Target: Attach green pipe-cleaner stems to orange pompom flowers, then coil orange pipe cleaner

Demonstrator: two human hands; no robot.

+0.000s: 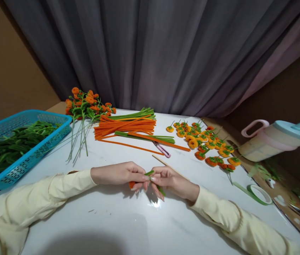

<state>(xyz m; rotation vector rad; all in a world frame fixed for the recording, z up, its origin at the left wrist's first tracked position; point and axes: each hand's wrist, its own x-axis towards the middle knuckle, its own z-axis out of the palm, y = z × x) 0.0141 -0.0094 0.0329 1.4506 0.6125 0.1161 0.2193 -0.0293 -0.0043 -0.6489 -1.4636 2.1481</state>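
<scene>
My left hand (132, 174) pinches a small pipe-cleaner flower (132, 184), whose orange edge shows below the palm. Thumb and fingers of my right hand (167, 180) are closed on a green pipe cleaner (161, 191) at the flower; one green end sticks up between the hands and another hangs below the right fingers. The fingertips of both hands meet, and most of the flower is hidden by them. Behind the hands lie a thin wooden stick (160, 160) and a pink utility knife (163, 149).
Orange pipe cleaners (125, 126) and green ones (139, 114) lie in piles at the back. Finished orange flowers (86, 99) rest back left, by a blue basket (69, 122) of green leaves. On the right are small flower heads (192, 143), green tape (263, 194) and a tumbler (272, 141).
</scene>
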